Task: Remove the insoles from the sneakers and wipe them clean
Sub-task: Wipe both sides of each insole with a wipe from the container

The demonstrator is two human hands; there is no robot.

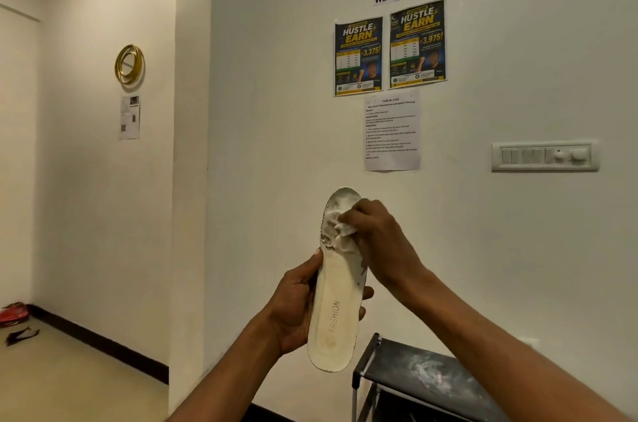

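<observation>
A white insole (333, 311) printed "FASHION" stands upright in front of the wall, its toe end up and worn grey. My left hand (297, 304) grips its lower half, thumb on the left edge and fingers wrapped behind. My right hand (376, 231) holds a crumpled white cloth (340, 231) and presses it against the upper part of the insole. No sneaker is in view.
A dark shoe rack (424, 376) with a dusty top shelf stands at the bottom right against the wall. Posters, a task sheet (392, 131) and a switch panel (545, 156) hang on the wall. A red item (13, 314) and a dark scrap (20, 335) lie on the floor at the far left.
</observation>
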